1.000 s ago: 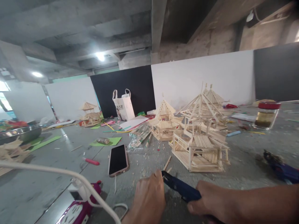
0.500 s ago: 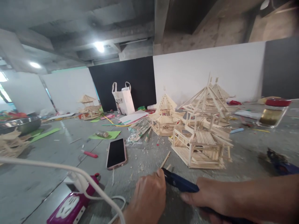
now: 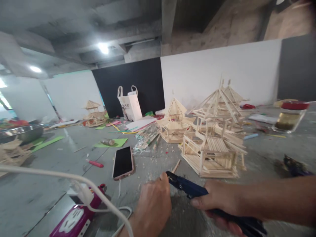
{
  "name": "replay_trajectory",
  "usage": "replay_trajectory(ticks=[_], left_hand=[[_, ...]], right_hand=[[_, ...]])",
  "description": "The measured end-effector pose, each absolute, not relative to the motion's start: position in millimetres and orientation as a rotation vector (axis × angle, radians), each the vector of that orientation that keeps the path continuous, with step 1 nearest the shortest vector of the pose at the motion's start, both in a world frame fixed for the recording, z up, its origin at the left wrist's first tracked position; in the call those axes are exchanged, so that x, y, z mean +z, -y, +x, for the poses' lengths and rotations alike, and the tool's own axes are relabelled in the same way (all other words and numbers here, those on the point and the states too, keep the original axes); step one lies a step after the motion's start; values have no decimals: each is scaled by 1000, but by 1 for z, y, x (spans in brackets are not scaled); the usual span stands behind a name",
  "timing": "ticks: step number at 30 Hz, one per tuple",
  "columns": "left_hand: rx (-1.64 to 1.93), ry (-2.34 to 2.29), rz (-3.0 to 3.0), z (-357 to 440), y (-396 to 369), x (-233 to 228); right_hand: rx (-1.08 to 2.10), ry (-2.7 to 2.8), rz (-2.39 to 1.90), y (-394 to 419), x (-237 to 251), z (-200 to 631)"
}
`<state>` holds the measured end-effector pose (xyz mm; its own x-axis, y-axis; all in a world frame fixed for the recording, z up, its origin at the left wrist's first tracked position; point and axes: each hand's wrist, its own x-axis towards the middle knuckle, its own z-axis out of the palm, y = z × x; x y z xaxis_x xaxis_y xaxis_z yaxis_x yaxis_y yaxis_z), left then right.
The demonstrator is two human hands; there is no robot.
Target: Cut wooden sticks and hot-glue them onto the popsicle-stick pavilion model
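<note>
Your right hand (image 3: pixel 219 202) is wrapped tight round the dark blue cutters (image 3: pixel 190 188), forearm stretched in from the right, nose aimed left. Your left hand (image 3: pixel 154 205) sits knuckles-up at the tip, fingers pinched there; on what, you can't tell. Both have crept forward since half a second ago, nearer the loose stick (image 3: pixel 175 166) by the stick house (image 3: pixel 209 158).
</note>
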<state>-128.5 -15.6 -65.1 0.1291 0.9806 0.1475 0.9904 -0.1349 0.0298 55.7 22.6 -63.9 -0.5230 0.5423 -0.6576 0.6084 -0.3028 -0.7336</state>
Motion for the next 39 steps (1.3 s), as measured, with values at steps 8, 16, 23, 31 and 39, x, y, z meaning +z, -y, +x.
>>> replay_trajectory(ticks=[8,16,23,31,39], left_hand=[[-622,2133,-2337,-143,-1,-63],[-556,2047,-2300,-141,-1,-66],[-429,2012,-2289,-143,0,-67],[-282,2059,-2271,-142,-3,-64],[-63,2035,-2383,-136,8,-61]], right_hand=[[-2037,-1875,1593,-14,-58,56],[-2012,-2035,1592,-16,-74,54],[-2042,-1920,1590,-15,-60,50],[-1927,-1857,1656,-11,-49,51],[-1959,-1869,1350,-18,-73,50]])
